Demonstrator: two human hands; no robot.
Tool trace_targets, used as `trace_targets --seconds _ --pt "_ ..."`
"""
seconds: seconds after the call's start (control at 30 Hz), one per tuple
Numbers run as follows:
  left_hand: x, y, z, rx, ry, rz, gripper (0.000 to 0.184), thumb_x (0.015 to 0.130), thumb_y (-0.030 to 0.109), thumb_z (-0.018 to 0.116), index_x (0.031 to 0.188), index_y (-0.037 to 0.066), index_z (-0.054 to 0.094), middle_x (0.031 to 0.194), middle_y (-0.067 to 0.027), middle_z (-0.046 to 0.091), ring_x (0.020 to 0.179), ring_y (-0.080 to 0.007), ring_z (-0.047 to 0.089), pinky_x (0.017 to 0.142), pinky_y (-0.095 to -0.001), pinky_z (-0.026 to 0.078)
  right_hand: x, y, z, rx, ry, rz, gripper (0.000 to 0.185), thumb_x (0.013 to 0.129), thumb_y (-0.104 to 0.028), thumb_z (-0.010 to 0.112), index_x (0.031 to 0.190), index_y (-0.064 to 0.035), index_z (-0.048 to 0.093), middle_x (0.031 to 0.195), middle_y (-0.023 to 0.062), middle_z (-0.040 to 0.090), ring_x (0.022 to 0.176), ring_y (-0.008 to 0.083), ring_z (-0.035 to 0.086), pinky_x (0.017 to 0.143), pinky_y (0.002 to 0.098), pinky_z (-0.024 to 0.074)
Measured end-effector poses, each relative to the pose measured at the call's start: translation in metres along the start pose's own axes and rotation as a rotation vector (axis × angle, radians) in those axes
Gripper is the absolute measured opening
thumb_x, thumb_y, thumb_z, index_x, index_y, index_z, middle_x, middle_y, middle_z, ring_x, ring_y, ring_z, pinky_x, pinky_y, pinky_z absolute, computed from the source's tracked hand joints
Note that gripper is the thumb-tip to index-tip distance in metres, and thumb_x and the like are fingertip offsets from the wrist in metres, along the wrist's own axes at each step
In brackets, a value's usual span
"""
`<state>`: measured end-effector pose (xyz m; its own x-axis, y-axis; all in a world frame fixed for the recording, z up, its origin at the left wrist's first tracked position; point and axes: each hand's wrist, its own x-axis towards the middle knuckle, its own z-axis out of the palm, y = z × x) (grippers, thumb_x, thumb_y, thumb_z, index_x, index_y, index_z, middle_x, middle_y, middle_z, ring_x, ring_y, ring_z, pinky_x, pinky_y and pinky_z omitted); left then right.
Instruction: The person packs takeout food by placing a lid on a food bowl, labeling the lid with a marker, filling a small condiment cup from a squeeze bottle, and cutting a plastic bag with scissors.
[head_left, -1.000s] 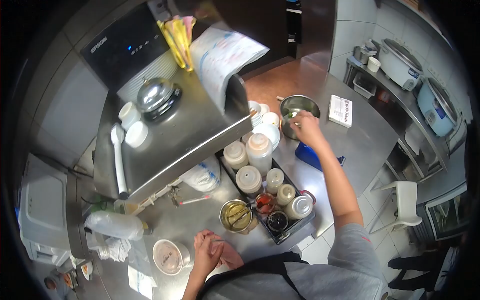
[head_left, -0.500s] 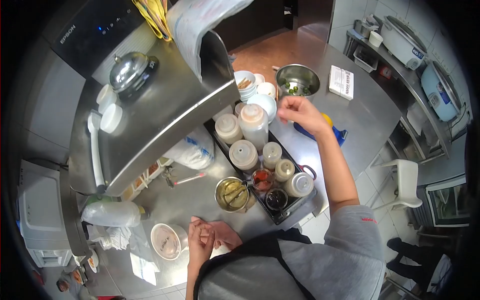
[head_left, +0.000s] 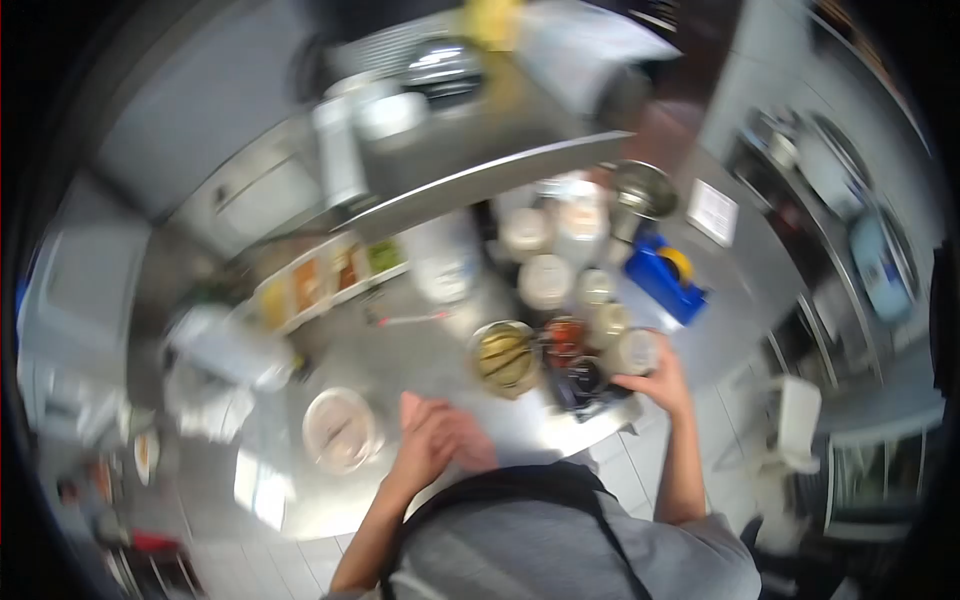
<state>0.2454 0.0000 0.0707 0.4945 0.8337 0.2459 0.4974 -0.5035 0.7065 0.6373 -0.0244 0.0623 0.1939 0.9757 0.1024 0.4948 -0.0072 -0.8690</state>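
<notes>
My right hand is wrapped around the near right bottle, a squeeze bottle with a pale top, at the corner of the black tray. Beside it stand a jar of red sauce, a jar of dark sauce and several more bottles. Over the steel counter, my left hand is closed on a pink cloth, blurred by motion. To its left sits a round white tub with a pale lid. A metal pot with yellowish contents stands between the hands.
A blue tape dispenser lies right of the bottles, with a steel pan and a white box behind. Containers of toppings line the back, below a raised steel shelf. A bagged bundle is at left.
My right hand has come back from beside the white bowls to the near squeeze bottle and closed around it. My left hand stays at the pink cloth. The view has turned.
</notes>
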Motion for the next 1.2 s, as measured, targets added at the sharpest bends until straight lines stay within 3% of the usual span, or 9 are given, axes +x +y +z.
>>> trace_targets --seconds 0.1,0.2,0.37,0.47,0.57,0.77,0.87,1.0,1.2 --pt "-0.012 0.002 -0.020 -0.016 -0.027 0.038 0.034 0.076 0.004 0.068 0.107 0.001 0.054 0.110 -0.0138 0.050 0.109 -0.0324 0.049 0.091 -0.0381 0.043 -0.006 -0.004 -0.012 0.231 0.056 0.001 0.060 0.068 -0.018 0.076 0.121 -0.0006 0.053 0.113 0.0092 0.059 0.106 0.0185 0.055 0.092 0.0341 0.0430" --pt "-0.034 0.003 -0.054 -0.177 0.094 0.006 0.022 0.079 0.002 0.065 0.100 0.002 0.057 0.107 -0.0108 0.052 0.099 -0.0286 0.054 0.086 -0.0328 0.045 -0.006 -0.032 -0.037 0.366 0.218 -0.214 0.075 0.072 -0.033 0.071 0.130 0.0028 0.041 0.129 0.0164 0.049 0.119 0.0272 0.047 0.102 0.0410 0.0346" --pt "-0.090 -0.041 -0.127 -0.199 0.406 0.020 0.010 0.081 -0.001 0.062 0.091 0.002 0.060 0.098 -0.0086 0.054 0.090 -0.0224 0.057 0.079 -0.0282 0.046 -0.018 -0.093 -0.027 0.783 0.009 -0.371 0.086 0.072 -0.038 0.074 0.137 -0.0017 0.032 0.130 0.0189 0.046 0.119 0.0353 0.048 0.100 0.0464 0.0388" --pt "-0.133 -0.080 -0.177 -0.209 0.575 -0.062 0.010 0.081 -0.002 0.061 0.090 0.001 0.060 0.095 -0.0099 0.055 0.086 -0.0213 0.057 0.075 -0.0296 0.047 -0.020 -0.130 0.024 0.341 0.030 -0.334 0.085 0.073 -0.038 0.072 0.138 -0.0009 0.031 0.130 0.0193 0.047 0.116 0.0356 0.051 0.100 0.0470 0.0396" --pt "-0.167 -0.144 -0.214 -0.093 0.704 -0.130 0.013 0.079 -0.004 0.059 0.091 0.001 0.060 0.094 -0.0125 0.055 0.082 -0.0227 0.058 0.071 -0.0326 0.047 -0.018 -0.140 0.096 0.706 -0.012 -0.366 0.083 0.075 -0.035 0.071 0.137 0.0018 0.030 0.130 0.0214 0.047 0.112 0.0338 0.054 0.099 0.0457 0.0405" --pt "-0.176 -0.259 -0.279 0.298 0.821 -0.161 0.024 0.072 -0.005 0.058 0.094 0.004 0.060 0.099 -0.0136 0.055 0.091 -0.0323 0.056 0.080 -0.0398 0.045 -0.002 -0.130 0.208 0.461 0.074 -0.112 0.052 0.081 -0.009 0.068 0.126 0.0022 0.045 0.119 0.0125 0.056 0.106 0.0199 0.055 0.093 0.0317 0.0415" --pt "-0.169 -0.299 -0.292 0.541 0.630 -0.307 0.031 0.074 0.003 0.062 0.104 0.009 0.061 0.111 -0.0115 0.053 0.110 -0.0300 0.050 0.094 -0.0468 0.039 0.001 -0.146 0.262 0.345 0.066 -0.154 0.051 0.077 -0.006 0.074 0.121 0.0016 0.049 0.113 0.0088 0.058 0.102 0.0175 0.056 0.090 0.0308 0.0428" --pt "-0.192 -0.342 -0.295 0.785 0.410 -0.522 0.037 0.077 0.016 0.059 0.114 0.015 0.061 0.134 -0.0061 0.044 0.134 -0.0272 0.029 0.109 -0.0572 0.013 0.026 -0.112 0.303 0.361 0.131 -0.122 0.055 0.077 -0.008 0.074 0.124 0.0004 0.046 0.112 0.0089 0.058 0.102 0.0179 0.056 0.091 0.0322 0.0431" --pt "-0.205 -0.358 -0.302 0.875 0.516 -0.615 0.042 0.079 0.018 0.057 0.120 0.013 0.055 0.133 -0.0079 0.045 0.134 -0.0289 0.028 0.108 -0.0593 0.014 0.034 -0.098 0.311 0.315 0.042 -0.079 0.066 0.078 -0.007 0.073 0.132 -0.0032 0.035 0.112 0.0097 0.058 0.101 0.0178 0.056 0.082 0.0290 0.0473"
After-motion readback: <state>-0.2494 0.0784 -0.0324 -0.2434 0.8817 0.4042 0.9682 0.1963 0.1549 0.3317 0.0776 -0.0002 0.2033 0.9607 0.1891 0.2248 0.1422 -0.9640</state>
